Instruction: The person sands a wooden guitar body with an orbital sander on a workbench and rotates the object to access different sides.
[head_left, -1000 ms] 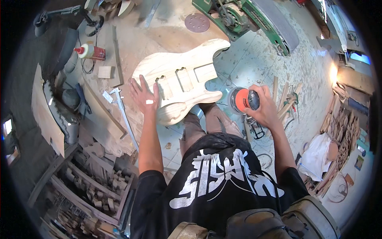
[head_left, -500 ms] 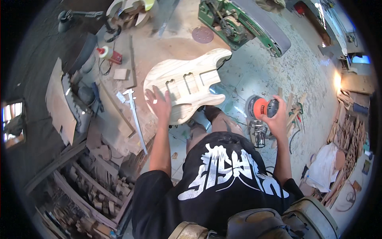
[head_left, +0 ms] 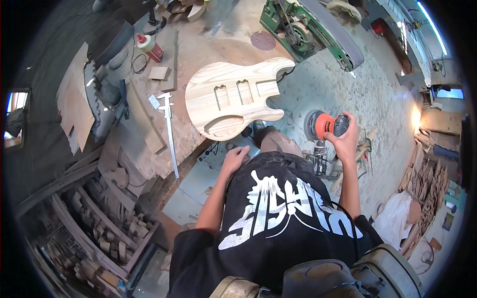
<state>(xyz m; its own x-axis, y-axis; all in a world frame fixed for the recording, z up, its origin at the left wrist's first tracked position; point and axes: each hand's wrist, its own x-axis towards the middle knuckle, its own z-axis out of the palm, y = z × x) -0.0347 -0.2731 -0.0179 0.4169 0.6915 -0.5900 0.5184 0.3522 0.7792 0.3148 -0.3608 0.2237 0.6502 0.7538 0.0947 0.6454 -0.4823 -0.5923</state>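
A pale wooden electric guitar body, with routed pickup pockets and a rounded control cavity, lies flat at the bench edge, its horns reaching past the edge. My right hand is closed round the black top of an orange random orbital sander, held in the air to the right of the body, its round pad turned left toward it. My left hand hangs below the guitar body by my shorts, apart from the wood, with nothing seen in it and its fingers loosely bent. A brownish sanding disc lies beyond the body.
Left on the workbench lie a caliper, a small wood block and a red-and-white glue bottle. A green belt sander stands at the back. Wood offcuts fill a crate at lower left.
My left hand has come off the guitar body and dropped toward my waist. The sander stays in my right hand, nearly in place. The view has shifted slightly.
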